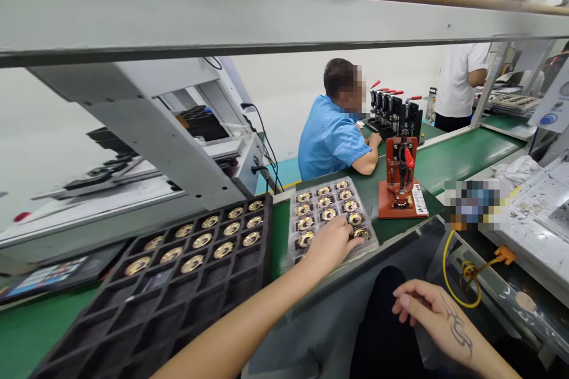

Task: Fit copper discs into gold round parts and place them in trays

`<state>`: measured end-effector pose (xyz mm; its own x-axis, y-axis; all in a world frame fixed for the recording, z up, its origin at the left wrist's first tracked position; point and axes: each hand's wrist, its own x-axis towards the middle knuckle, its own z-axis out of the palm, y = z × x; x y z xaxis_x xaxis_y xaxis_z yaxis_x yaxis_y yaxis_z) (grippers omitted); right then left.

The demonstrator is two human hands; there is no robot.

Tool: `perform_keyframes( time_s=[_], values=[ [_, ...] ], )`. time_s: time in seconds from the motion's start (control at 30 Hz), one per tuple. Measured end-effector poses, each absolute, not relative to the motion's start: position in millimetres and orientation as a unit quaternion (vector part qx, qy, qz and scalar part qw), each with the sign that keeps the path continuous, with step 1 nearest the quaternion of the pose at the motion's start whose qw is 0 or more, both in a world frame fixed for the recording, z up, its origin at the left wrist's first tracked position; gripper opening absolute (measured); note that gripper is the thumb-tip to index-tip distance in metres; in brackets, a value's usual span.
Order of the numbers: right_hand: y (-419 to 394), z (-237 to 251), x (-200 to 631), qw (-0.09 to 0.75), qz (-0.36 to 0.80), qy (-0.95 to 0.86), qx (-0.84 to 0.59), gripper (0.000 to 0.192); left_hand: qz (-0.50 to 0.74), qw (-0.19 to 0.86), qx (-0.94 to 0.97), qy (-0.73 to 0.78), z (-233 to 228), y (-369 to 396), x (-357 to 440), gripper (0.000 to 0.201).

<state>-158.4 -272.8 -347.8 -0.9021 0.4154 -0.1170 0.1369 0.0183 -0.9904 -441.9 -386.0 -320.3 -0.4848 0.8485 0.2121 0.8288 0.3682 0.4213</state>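
Observation:
My left hand [331,244] reaches over a clear plastic tray [320,198] holding rows of gold ring-shaped parts on dark squares. Its thumb stretches out beside one gold ring part [362,233] at the tray's near right corner. The other fingers bend down over neighbouring parts, their tips partly hidden; thumb and index are apart. Above my dark-clothed lap hovers my right hand [429,311], palm inward, fingers loosely bent and apart, with nothing visible in it. To the left lies a black compartment tray [146,331], its far rows filled with similar gold ring parts [202,240].
A red toggle press [401,180] stands on the green bench right of the clear tray. Across the bench sits a person in blue [331,136] by several black toggle presses [389,109]. A yellow cable [447,275] hangs at right. A shelf beam [267,21] crosses overhead.

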Motion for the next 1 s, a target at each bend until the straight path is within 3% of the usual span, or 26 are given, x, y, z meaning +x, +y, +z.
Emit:
perform_keyframes(
  time_s=[0.2,0.3,0.4,0.5,0.57,0.67,0.9,1.0],
  values=[
    [-251.8,-347.7,-110.7,0.133,0.657,-0.709,-0.221,0.049,0.262,0.024,0.533,0.804,-307.6,-378.2,-442.2,0.021],
    [-239.3,-339.0,-98.4,0.19,0.625,-0.72,-0.234,0.049,0.288,0.011,0.594,0.751,-286.7,-371.0,-420.6,0.014],
    [-234.4,-311.1,-99.0,0.295,0.584,-0.719,-0.233,0.041,0.334,-0.034,0.722,0.605,-267.0,-350.2,-380.3,0.017],
    [-232.1,-279.5,-100.7,0.361,0.563,-0.717,-0.195,0.061,0.36,-0.117,0.818,0.433,-252.5,-323.2,-338.4,0.019],
    [-228.8,-265.8,-95.9,0.375,0.54,-0.729,-0.192,0.053,0.364,-0.132,0.839,0.383,-245.4,-305.6,-316.0,0.022],
    [-222.5,-258.6,-76.5,0.404,0.496,-0.735,-0.224,0.03,0.361,-0.111,0.862,0.337,-239.1,-280.6,-288.8,0.027],
    [-208.0,-256.7,18.1,0.492,0.349,-0.716,-0.35,0.031,0.35,-0.026,0.905,0.241,-230.4,-217.2,-209.1,0.023],
    [-201.1,-249.2,75.7,0.54,0.269,-0.666,-0.439,0.031,0.37,0.049,0.903,0.215,-207.4,-176.4,-162.4,0.038]
  ],
)
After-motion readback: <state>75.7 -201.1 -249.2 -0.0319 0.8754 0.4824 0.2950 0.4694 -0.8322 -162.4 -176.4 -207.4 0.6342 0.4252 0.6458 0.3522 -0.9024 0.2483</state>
